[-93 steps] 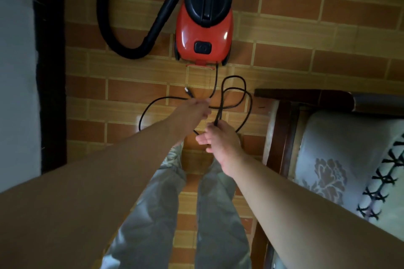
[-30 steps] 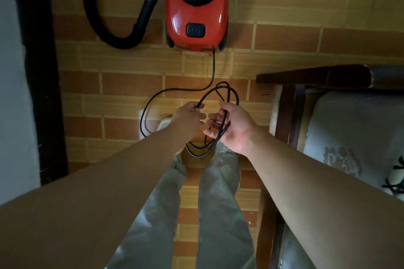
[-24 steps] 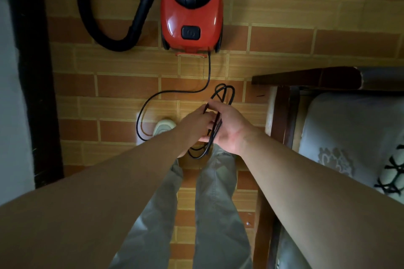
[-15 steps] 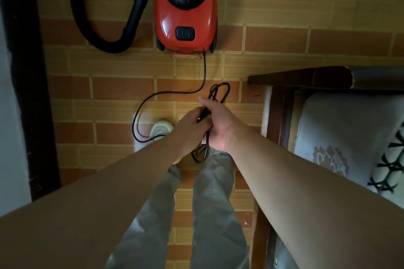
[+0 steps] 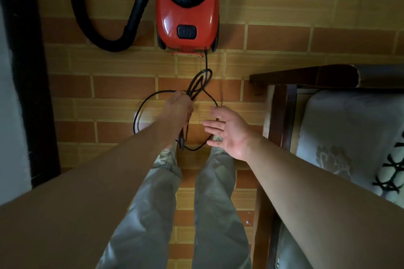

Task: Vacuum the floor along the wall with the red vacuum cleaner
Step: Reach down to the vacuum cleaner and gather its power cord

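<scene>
Overhead, head view, looking straight down at the floor.

Item 1, left hand: the arm is stretched forward from the lower left with the back of the hand to the camera. Its fingers are curled round a gathered bundle of the black power cord. Several narrow loops stick out past the knuckles toward the vacuum. More strands hang below the wrist, by the left trouser leg.

Item 2, right hand: the arm reaches in from the lower right with the palm showing. The fingers are straight, slightly spread and pointing left, and they hold nothing. One strand of cord runs behind the fingers; whether it touches them cannot be told. The two hands are apart.

Item 3, red vacuum cleaner: stands on the floor at top centre, ahead of the feet. It has a black top housing and a black power button on the red rear. The cord leaves its rear edge at the right and drops to the bundle. A wide loop bows out to the left of the left hand.

Item 4, black hose: curves in a U on the floor left of the vacuum body.

Item 5, floor: brick pattern in orange and yellow.

Item 6, wooden chair with a pale flowered cushion: at right, beside the right arm.

Item 7, dark vertical strip: at the left edge, against a pale wall.

Item 8, grey-green trousers: both legs are below the hands.
</scene>
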{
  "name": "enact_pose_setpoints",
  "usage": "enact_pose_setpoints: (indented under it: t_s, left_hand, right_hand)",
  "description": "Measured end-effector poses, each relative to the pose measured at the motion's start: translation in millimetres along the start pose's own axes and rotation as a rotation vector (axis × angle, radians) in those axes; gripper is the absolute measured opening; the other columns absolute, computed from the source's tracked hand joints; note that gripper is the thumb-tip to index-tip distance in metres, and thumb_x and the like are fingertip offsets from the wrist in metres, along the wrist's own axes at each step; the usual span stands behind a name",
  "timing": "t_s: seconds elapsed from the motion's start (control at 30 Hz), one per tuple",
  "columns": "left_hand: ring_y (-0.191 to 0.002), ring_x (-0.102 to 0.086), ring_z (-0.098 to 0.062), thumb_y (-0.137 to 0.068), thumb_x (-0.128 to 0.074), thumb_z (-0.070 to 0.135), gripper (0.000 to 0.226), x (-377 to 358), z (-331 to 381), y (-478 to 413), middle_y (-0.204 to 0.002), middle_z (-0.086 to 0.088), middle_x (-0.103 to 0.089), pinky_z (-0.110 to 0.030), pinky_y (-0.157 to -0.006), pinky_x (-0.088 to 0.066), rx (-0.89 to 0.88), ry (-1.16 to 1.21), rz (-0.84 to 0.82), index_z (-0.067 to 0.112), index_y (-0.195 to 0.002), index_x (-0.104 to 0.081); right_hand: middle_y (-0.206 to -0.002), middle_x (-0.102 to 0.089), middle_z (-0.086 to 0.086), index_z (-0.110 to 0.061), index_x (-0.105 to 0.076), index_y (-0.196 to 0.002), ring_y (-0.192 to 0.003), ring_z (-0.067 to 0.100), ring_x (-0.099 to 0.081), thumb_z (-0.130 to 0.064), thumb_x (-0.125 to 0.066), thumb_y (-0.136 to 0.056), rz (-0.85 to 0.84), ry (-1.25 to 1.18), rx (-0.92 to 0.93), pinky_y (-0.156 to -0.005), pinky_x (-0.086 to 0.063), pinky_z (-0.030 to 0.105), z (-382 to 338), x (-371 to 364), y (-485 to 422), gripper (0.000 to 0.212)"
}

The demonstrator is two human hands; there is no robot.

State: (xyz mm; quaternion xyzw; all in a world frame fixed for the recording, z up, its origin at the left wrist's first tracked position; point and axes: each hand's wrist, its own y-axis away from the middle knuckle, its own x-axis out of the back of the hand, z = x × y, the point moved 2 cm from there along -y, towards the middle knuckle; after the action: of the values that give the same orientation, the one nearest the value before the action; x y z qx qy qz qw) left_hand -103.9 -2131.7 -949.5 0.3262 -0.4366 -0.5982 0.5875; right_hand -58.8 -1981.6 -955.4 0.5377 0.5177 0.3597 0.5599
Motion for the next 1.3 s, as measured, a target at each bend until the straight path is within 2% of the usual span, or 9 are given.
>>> enact_pose_setpoints:
  t_s: [0.1,0.33,0.47,0.6,0.73,0.87,0.97,1.13,1.3]
  left_hand:
    - [-0.054,-0.039,-0.012,-0.094,-0.062,0.020,0.009,15.8,0.9,2.0,-0.062,0.005,-0.043,-0.029,-0.056,-0.035,-0.010,0.099,-0.062,0.015,-0.095,-0.055]
    - [-0.049,-0.026,-0.014,-0.101,-0.059,0.038,0.036,28.6,7.0,7.5,-0.058,0.005,-0.029,-0.027,-0.047,-0.029,-0.029,0.145,-0.217,0.025,-0.072,-0.042]
    - [-0.050,-0.017,-0.016,-0.101,-0.060,0.036,0.043,28.0,8.9,13.8,-0.057,0.003,-0.023,-0.028,-0.049,-0.018,0.007,0.142,-0.292,0.027,-0.066,-0.037]
    - [-0.056,-0.010,-0.018,-0.100,-0.061,0.034,0.045,27.8,8.0,17.5,-0.061,-0.001,-0.017,-0.036,-0.056,-0.011,0.001,0.133,-0.354,0.026,-0.063,-0.036]
    - [-0.056,-0.014,-0.019,-0.100,-0.062,0.028,0.037,33.0,4.2,16.0,-0.062,0.000,-0.021,-0.033,-0.053,-0.017,-0.033,0.119,-0.292,0.026,-0.068,-0.043]
    - [-0.052,-0.028,-0.012,-0.103,-0.059,0.033,0.022,31.4,0.5,9.0,-0.059,0.005,-0.032,-0.030,-0.053,-0.025,-0.087,0.057,-0.152,0.024,-0.083,-0.055]
    - [-0.051,-0.033,-0.012,-0.106,-0.052,0.037,0.021,22.9,-0.5,3.4,-0.066,0.002,-0.042,-0.027,-0.048,-0.029,-0.037,0.046,-0.101,0.023,-0.090,-0.054]
    - [-0.058,-0.046,-0.014,-0.106,-0.050,0.040,0.019,15.5,-8.8,-10.8,-0.094,-0.005,-0.057,-0.027,-0.047,-0.039,0.004,-0.007,-0.087,0.022,-0.105,-0.056]
    - [-0.077,-0.055,-0.015,-0.101,-0.060,0.037,0.028,14.0,-14.7,-16.2,-0.100,0.000,-0.066,-0.028,-0.053,-0.045,-0.064,-0.050,-0.157,0.015,-0.119,-0.061]
  right_hand:
    - [-0.132,-0.063,0.013,-0.013,-0.060,-0.127,-0.122,0.026,-0.059,-0.028,-0.054,-0.102,0.151,0.030,0.056,-0.105,-0.048,0.054,-3.8,9.2,-5.4,0.030]
    - [-0.159,-0.040,0.007,-0.024,-0.033,-0.158,-0.138,0.026,-0.046,-0.011,-0.059,-0.099,0.352,0.316,0.227,-0.112,-0.042,0.040,-19.0,2.4,-18.4,0.066]
    - [-0.166,-0.028,0.002,-0.030,-0.019,-0.163,-0.129,0.016,-0.048,-0.009,-0.056,-0.102,0.351,0.479,0.273,-0.081,-0.041,0.015,-33.2,-4.6,-24.3,0.074]
    - [-0.153,-0.048,0.002,-0.026,-0.040,-0.156,-0.137,0.022,-0.048,-0.020,-0.056,-0.104,0.346,0.549,0.352,-0.104,-0.043,0.029,-46.0,-14.4,-32.7,0.055]
    - [-0.118,-0.067,0.011,-0.012,-0.065,-0.130,-0.119,0.031,-0.061,-0.032,-0.047,-0.108,0.327,0.586,0.306,-0.092,-0.047,0.041,-50.9,-23.2,-31.0,0.035]
    - [-0.117,-0.071,0.023,-0.002,-0.066,-0.123,-0.109,0.036,-0.068,-0.029,-0.047,-0.109,0.272,0.476,0.259,-0.093,-0.052,0.041,-42.5,-27.3,-27.6,0.036]
    - [-0.113,-0.074,0.022,-0.006,-0.064,-0.124,-0.104,0.036,-0.072,-0.031,-0.049,-0.108,0.231,0.326,0.246,-0.070,-0.055,0.024,-41.4,-32.8,-26.6,0.033]
    - [-0.115,-0.074,0.015,-0.010,-0.065,-0.121,-0.100,0.032,-0.075,-0.029,-0.053,-0.107,0.164,0.171,0.190,-0.085,-0.062,0.042,-46.6,-39.8,-25.3,0.026]
    - [-0.114,-0.075,0.018,-0.009,-0.062,-0.126,-0.105,0.030,-0.073,-0.028,-0.050,-0.108,0.048,0.024,0.123,-0.073,-0.063,0.043,-50.9,-44.5,-20.1,0.029]
